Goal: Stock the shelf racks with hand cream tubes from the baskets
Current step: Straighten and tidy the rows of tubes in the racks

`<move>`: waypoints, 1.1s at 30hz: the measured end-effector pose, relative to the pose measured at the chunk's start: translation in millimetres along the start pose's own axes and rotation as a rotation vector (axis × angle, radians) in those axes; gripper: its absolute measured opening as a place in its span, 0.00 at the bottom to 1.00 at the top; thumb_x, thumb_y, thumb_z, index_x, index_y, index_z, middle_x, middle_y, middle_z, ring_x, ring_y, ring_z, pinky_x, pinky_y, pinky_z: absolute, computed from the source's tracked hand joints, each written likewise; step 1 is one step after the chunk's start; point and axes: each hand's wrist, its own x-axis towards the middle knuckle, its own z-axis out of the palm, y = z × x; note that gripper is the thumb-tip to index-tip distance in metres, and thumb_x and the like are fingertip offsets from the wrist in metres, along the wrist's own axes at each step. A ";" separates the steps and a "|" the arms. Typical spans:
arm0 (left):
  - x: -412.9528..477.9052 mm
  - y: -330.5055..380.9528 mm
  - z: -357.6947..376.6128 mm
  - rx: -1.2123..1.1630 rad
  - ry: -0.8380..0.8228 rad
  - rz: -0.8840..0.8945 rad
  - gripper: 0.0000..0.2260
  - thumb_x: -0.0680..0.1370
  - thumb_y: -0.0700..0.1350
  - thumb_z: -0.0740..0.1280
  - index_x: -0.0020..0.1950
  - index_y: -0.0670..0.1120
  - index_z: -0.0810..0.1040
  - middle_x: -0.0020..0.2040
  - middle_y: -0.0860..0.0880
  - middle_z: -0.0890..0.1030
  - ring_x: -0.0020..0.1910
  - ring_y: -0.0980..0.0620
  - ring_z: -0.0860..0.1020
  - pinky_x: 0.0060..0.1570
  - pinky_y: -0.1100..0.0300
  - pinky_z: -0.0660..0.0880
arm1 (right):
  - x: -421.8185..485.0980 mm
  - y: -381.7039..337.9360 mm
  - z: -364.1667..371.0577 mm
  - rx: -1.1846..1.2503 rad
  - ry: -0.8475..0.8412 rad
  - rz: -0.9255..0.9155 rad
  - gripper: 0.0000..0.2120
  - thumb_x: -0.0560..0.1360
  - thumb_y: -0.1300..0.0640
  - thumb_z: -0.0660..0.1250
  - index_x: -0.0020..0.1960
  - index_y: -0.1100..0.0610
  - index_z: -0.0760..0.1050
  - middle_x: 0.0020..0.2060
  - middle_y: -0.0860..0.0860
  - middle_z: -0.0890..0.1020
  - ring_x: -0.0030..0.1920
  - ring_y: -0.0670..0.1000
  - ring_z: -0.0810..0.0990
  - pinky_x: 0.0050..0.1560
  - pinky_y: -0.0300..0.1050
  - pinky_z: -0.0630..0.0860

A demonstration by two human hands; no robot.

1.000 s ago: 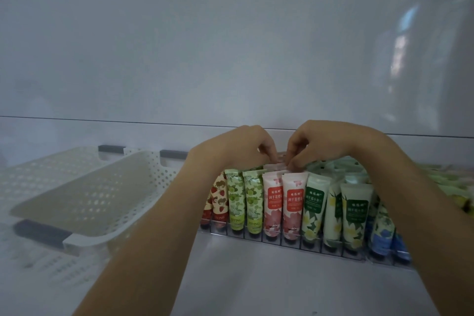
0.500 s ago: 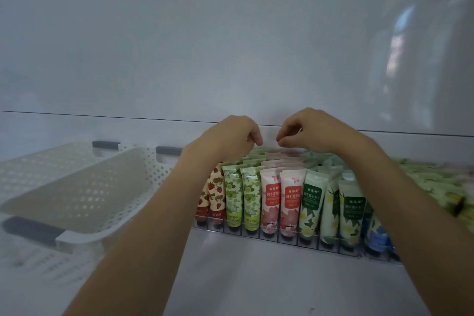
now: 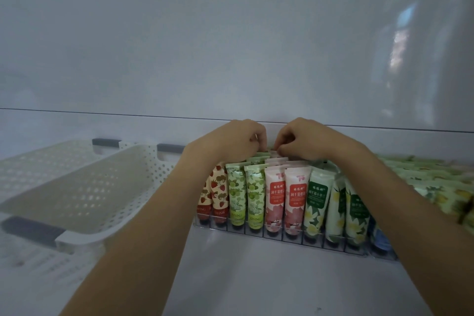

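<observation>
Upright, hand cream tubes (image 3: 274, 200) fill the clear rack (image 3: 283, 238).

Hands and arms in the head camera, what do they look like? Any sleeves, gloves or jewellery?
Both arms are bare from the frame's bottom edge to the wrists: no sleeve shows on the left forearm or right forearm. The left hand and right hand wear no gloves, and no watch, bracelet or ring shows on the sides facing the camera.
</observation>
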 end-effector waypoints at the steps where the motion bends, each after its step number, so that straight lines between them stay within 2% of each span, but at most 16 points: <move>1: -0.5 0.5 -1.4 0.003 -0.012 0.000 0.12 0.77 0.37 0.57 0.43 0.50 0.77 0.42 0.55 0.75 0.38 0.59 0.72 0.38 0.67 0.66 | -0.3 -0.4 0.1 -0.014 -0.002 -0.006 0.05 0.75 0.59 0.65 0.44 0.51 0.78 0.38 0.44 0.78 0.38 0.39 0.74 0.34 0.32 0.67; 6: -0.9 4.0 -0.2 0.010 -0.035 -0.016 0.14 0.78 0.39 0.57 0.50 0.47 0.81 0.51 0.51 0.79 0.49 0.54 0.74 0.49 0.63 0.67 | -1.9 1.2 -7.2 -0.063 0.028 -0.037 0.06 0.76 0.60 0.63 0.43 0.50 0.75 0.35 0.41 0.75 0.37 0.39 0.72 0.35 0.31 0.66; 11: -1.1 4.2 0.3 0.009 -0.033 -0.021 0.14 0.77 0.39 0.57 0.52 0.47 0.82 0.55 0.50 0.81 0.51 0.52 0.76 0.52 0.59 0.71 | -3.3 -0.6 -10.0 -0.079 -0.012 -0.059 0.06 0.76 0.59 0.64 0.43 0.49 0.75 0.36 0.40 0.75 0.38 0.39 0.72 0.35 0.31 0.65; 16: 0.0 2.6 1.9 0.032 -0.027 -0.005 0.13 0.77 0.39 0.58 0.52 0.48 0.82 0.54 0.51 0.81 0.41 0.57 0.73 0.45 0.64 0.68 | -3.8 0.2 -9.7 -0.038 -0.034 -0.042 0.05 0.75 0.58 0.65 0.43 0.49 0.77 0.37 0.40 0.77 0.39 0.39 0.73 0.37 0.32 0.67; 19: 0.2 0.8 2.4 0.016 0.047 0.024 0.13 0.77 0.39 0.58 0.51 0.48 0.81 0.54 0.51 0.79 0.35 0.61 0.71 0.37 0.70 0.66 | -8.4 7.2 -23.6 -0.007 0.006 -0.022 0.04 0.73 0.57 0.68 0.42 0.48 0.78 0.38 0.40 0.78 0.41 0.38 0.75 0.38 0.32 0.68; 21: 1.7 1.6 3.7 0.017 0.096 0.061 0.13 0.77 0.38 0.58 0.53 0.48 0.80 0.55 0.52 0.78 0.34 0.64 0.69 0.34 0.73 0.64 | -11.3 10.4 -29.6 -0.019 -0.028 -0.008 0.05 0.71 0.56 0.70 0.40 0.47 0.79 0.40 0.41 0.80 0.42 0.41 0.77 0.42 0.36 0.71; 23: 3.6 4.4 6.1 0.035 0.114 0.090 0.14 0.78 0.37 0.58 0.55 0.48 0.80 0.57 0.51 0.77 0.36 0.60 0.68 0.39 0.71 0.63 | -12.4 10.3 -29.9 -0.043 -0.092 0.010 0.06 0.71 0.56 0.70 0.38 0.45 0.79 0.41 0.43 0.82 0.43 0.43 0.78 0.46 0.39 0.73; 25: 4.3 7.5 8.6 0.042 0.095 0.104 0.14 0.78 0.37 0.58 0.55 0.48 0.81 0.58 0.50 0.78 0.41 0.59 0.67 0.46 0.68 0.63 | -11.3 9.0 -26.2 -0.069 -0.129 0.026 0.06 0.71 0.56 0.70 0.38 0.45 0.78 0.39 0.43 0.81 0.42 0.42 0.78 0.43 0.37 0.73; 29: 3.7 9.8 11.0 0.052 0.050 0.089 0.15 0.77 0.36 0.58 0.58 0.47 0.80 0.59 0.49 0.78 0.43 0.58 0.68 0.47 0.66 0.64 | -7.7 8.8 -21.8 -0.096 -0.147 0.034 0.06 0.72 0.58 0.69 0.40 0.47 0.79 0.39 0.43 0.81 0.40 0.42 0.77 0.39 0.36 0.71; 31: 3.5 8.4 9.5 0.064 0.075 0.080 0.15 0.78 0.36 0.57 0.59 0.47 0.78 0.61 0.49 0.76 0.46 0.57 0.69 0.50 0.65 0.64 | -7.6 9.8 -24.3 -0.069 -0.112 0.028 0.05 0.72 0.55 0.69 0.39 0.47 0.79 0.39 0.43 0.81 0.41 0.42 0.77 0.42 0.38 0.71; 33: 3.3 4.8 6.5 0.077 0.114 0.053 0.15 0.79 0.36 0.57 0.60 0.47 0.77 0.62 0.49 0.75 0.52 0.55 0.72 0.53 0.65 0.65 | -5.6 11.7 -26.0 -0.029 0.015 0.018 0.04 0.74 0.54 0.67 0.41 0.49 0.80 0.40 0.43 0.80 0.42 0.44 0.77 0.45 0.39 0.70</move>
